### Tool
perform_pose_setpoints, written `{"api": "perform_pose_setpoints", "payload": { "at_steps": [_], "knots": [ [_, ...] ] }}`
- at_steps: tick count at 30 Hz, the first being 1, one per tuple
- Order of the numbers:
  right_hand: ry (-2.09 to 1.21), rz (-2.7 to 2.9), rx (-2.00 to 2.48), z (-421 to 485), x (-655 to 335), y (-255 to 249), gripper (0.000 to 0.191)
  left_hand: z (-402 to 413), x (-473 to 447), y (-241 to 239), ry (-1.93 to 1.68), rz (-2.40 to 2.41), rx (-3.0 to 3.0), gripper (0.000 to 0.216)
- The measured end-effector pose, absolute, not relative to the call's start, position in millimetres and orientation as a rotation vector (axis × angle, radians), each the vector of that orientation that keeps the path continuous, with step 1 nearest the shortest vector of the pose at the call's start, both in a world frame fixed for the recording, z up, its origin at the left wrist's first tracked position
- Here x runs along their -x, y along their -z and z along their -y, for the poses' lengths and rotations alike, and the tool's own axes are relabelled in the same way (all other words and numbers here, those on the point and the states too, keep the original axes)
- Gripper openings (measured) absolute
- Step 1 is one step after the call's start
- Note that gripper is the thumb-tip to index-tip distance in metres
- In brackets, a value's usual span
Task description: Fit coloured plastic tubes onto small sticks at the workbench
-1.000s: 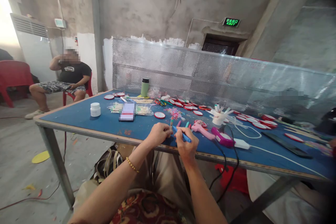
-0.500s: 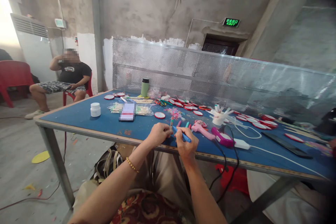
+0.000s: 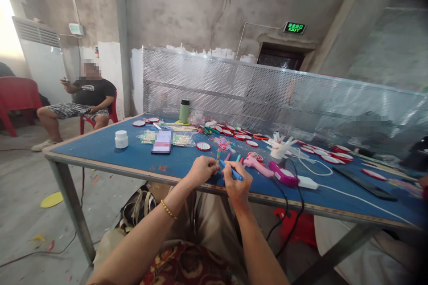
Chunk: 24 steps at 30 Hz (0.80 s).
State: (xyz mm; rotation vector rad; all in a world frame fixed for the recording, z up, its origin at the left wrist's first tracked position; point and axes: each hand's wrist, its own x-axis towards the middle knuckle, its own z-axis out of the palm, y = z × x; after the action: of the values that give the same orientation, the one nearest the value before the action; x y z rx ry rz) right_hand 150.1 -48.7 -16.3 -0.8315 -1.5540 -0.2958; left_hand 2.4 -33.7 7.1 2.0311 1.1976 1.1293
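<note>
My left hand is at the table's front edge, thumb and fingers pinched on a short, thin stick with green and orange-brown bands. The lower end of that stick is hidden by the fingers. My right hand grips a blue marker pen like a writing tool, its tip pointing at the left fingers beside the stick. Whether tip and stick touch cannot be made out. Just beyond the hands lie a pink pen, a green pen and a pile of small coloured bands.
Right of my hands are a pink handheld tool, a purple device, a white cup and cables. Leftward lie a phone and a white jar. Several red-rimmed discs are scattered about. A person sits far left.
My hands, the stick and the blue marker pen look the same as before. The seated person's raised hand has moved away from the head, outward to the left.
</note>
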Motion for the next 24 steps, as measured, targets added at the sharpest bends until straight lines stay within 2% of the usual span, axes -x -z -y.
{"api": "perform_pose_setpoints", "payload": {
  "at_steps": [24],
  "knots": [
    [0.301,1.551,0.830,49.4,-150.6,15.6,0.021,31.3,-2.4,-4.5,-1.135,-1.185,-2.015,0.027]
  ]
}}
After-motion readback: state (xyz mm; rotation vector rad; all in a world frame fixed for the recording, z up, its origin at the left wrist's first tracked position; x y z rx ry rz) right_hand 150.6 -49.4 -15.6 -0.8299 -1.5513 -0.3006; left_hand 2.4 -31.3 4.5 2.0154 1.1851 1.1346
